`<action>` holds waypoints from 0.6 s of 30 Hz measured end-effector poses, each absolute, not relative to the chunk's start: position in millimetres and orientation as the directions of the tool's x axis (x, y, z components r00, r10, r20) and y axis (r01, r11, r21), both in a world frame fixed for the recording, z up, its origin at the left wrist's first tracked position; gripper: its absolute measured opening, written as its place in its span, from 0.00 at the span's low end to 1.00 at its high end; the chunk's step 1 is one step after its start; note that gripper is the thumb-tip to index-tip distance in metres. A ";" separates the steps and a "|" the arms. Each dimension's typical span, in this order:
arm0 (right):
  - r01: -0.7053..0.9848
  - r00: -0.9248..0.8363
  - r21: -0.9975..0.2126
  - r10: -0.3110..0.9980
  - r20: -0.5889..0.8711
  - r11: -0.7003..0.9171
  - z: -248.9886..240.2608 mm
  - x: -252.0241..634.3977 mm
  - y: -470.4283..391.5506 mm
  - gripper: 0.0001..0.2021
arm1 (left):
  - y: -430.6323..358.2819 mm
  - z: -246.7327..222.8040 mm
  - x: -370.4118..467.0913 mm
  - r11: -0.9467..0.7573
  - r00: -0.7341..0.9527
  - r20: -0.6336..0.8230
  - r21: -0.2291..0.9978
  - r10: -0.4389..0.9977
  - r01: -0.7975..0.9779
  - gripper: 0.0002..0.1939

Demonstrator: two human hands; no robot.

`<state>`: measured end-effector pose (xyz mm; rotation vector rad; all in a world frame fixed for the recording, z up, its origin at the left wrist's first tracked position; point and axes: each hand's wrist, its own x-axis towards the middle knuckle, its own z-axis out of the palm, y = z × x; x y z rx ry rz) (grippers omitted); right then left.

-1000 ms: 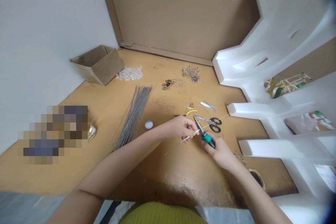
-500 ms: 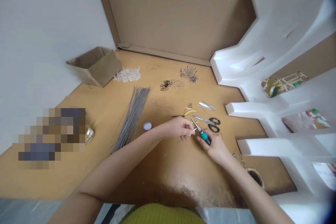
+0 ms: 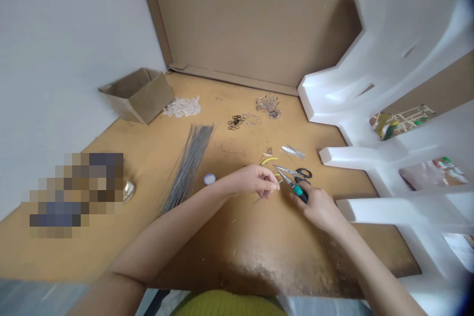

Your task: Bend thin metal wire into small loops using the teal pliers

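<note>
My left hand [image 3: 261, 181] pinches a thin wire [image 3: 261, 198], whose short tip shows past the fingertips. To its right, my right hand [image 3: 314, 202] is closed on long-nosed pliers [image 3: 297, 190] with a green and black handle; their jaws point up and left, near the left fingertips. Black-handled scissors [image 3: 304, 173] lie just beyond the pliers. Yellow-handled pliers [image 3: 269, 160] are partly hidden behind my left hand. A bundle of grey wires [image 3: 189, 165] lies left of my hands.
An open cardboard box [image 3: 138, 96] stands at the back left beside a pile of clear rings [image 3: 182, 107]. Black rings [image 3: 236, 122], small metal pieces [image 3: 268, 103], short wires [image 3: 294, 152] and a round lid [image 3: 209, 178] lie about. White foam [image 3: 355, 210] borders the right side.
My right hand has moved a little to the right with the green-handled pliers, away from my left hand. My left hand still holds the wire, and the view has shifted slightly.
</note>
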<state>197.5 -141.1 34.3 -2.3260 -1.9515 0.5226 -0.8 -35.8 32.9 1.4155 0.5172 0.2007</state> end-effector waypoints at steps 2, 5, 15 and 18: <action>0.953 0.060 -0.271 0.959 -0.276 -0.138 35.6 192.9 -147.1 0.11 | -35.5 41.8 -2.5 0.121 0.830 -0.187 0.982 0.526 0.144 0.09; 0.936 -0.067 -0.347 0.942 -0.328 -0.054 38.2 181.5 -156.0 0.09 | -34.9 48.2 -3.8 0.101 0.739 -0.181 0.983 0.649 0.151 0.07; 0.929 -0.190 -0.363 0.928 -0.320 0.065 45.2 166.2 -161.9 0.07 | -49.8 31.6 12.4 0.169 0.692 -0.211 0.977 0.690 0.130 0.04; 0.938 -0.194 -0.339 0.924 -0.331 0.075 44.9 165.7 -161.4 0.08 | -52.1 29.3 14.8 0.180 0.699 -0.209 0.977 0.684 0.116 0.05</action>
